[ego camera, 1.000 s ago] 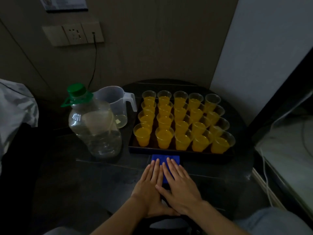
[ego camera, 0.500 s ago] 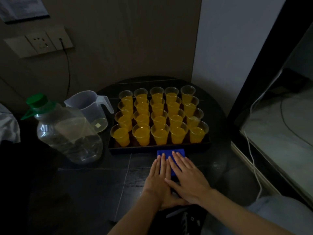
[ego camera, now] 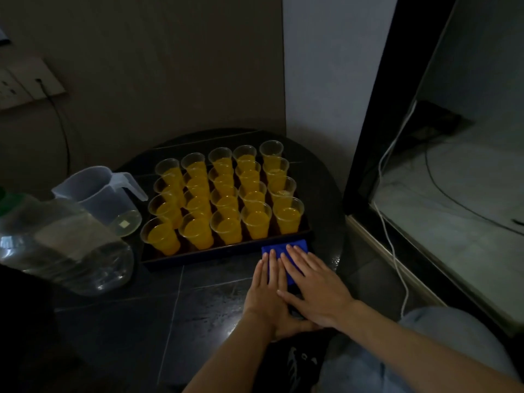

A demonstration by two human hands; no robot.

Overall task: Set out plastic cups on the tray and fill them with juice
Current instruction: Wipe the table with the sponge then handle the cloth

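Head view: the tray [ego camera: 198, 258] is seen on the dark table [ego camera: 141, 321], packed rim to rim with cups [ego camera: 226, 194], and juice [ego camera: 287, 215] is visible in every one, so the filling is judged done. The left hand [ego camera: 269, 296] and right hand [ego camera: 314, 290] are laid flat side by side. Their fingers are straight and released, nothing is grasped, and the fingertips rest on a blue pad [ego camera: 283, 248] right up against the tray's near right corner. There lies the danger: were the pad pushed forward, the tray could be shunted, the crowded cups rocked and juice slopped over. To the left, a clear bottle [ego camera: 62, 245] and a near-drained jug [ego camera: 105, 194] are parked just beside the tray. A stray elbow could send either into the near-left cup.
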